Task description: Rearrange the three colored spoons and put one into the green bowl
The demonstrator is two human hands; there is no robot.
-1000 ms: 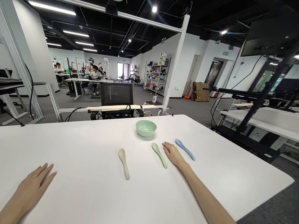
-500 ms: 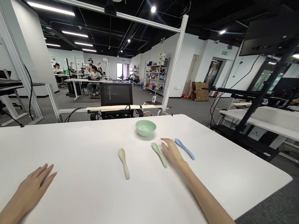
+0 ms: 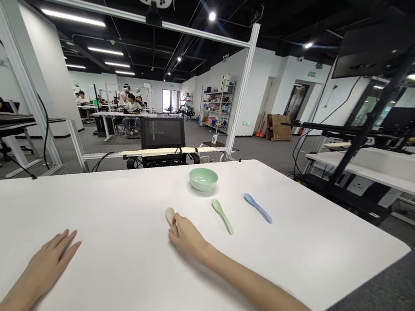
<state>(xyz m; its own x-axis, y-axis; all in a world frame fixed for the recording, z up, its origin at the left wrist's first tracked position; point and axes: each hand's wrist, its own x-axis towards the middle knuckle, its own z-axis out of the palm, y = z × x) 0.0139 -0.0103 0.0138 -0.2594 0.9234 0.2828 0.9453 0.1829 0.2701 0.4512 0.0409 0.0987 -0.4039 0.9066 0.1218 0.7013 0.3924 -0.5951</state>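
At the middle of the white table (image 3: 115, 255), my right hand (image 3: 189, 238) has its fingers closed around the handle of a beige spoon (image 3: 169, 215). The spoon's head shows beyond the fingers, while most of its handle is hidden under the hand. It appears to lie on the tabletop still. My left hand (image 3: 48, 260) rests on the table at the left, fingers stretched out, holding nothing. A light green spoon (image 3: 223, 217) lies to the right of the beige one, and a blue spoon (image 3: 258, 208) farther right. Behind them stands a green bowl (image 3: 203, 181), upright.
A metal frame (image 3: 243, 89) rises past the table's far edge, with a black chair (image 3: 162, 135) beyond it. At the right, a black stand (image 3: 363, 119) and another white desk (image 3: 390, 173) are near. Other people sit at desks in the background.
My right hand has moved left and nearer, from between the green and blue spoons to the beige spoon, closing on its handle. My left hand stays in place.
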